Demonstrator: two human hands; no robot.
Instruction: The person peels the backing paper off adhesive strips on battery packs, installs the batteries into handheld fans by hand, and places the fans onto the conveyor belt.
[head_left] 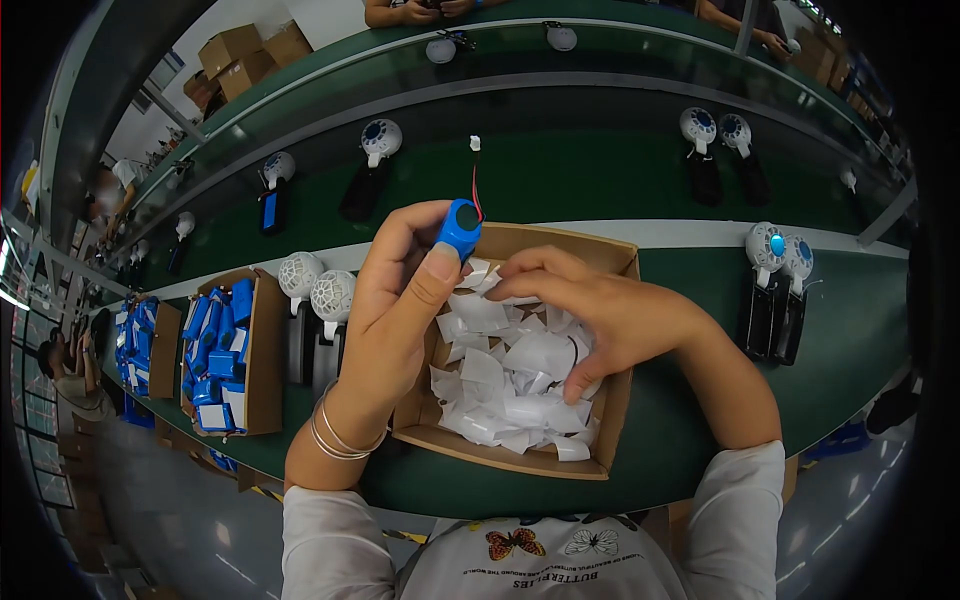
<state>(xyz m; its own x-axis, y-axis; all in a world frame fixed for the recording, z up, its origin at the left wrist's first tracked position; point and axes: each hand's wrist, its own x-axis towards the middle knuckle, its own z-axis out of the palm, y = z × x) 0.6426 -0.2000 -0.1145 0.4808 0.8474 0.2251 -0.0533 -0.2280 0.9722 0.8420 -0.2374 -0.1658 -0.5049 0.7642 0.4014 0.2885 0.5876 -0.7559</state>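
My left hand [400,290] is closed around a blue battery pack [461,228], held upright above the near-left part of a cardboard box. Thin red and black wires rise from its top to a small white connector [475,143]. My right hand [610,310] reaches over the cardboard box [622,262], its thumb and fingers apart. Its fingertips are right at the loose white paper scraps [510,390] that fill the box, some of them curled. The index fingertip overlaps a scrap close to the battery pack.
Left of the box, small white fans [332,297] with patterned heads lie beside a carton [262,370] of blue battery packs. More fans [768,245] lie at the right. A green conveyor belt [560,175] carries fans across the back. Other people sit opposite and at far left.
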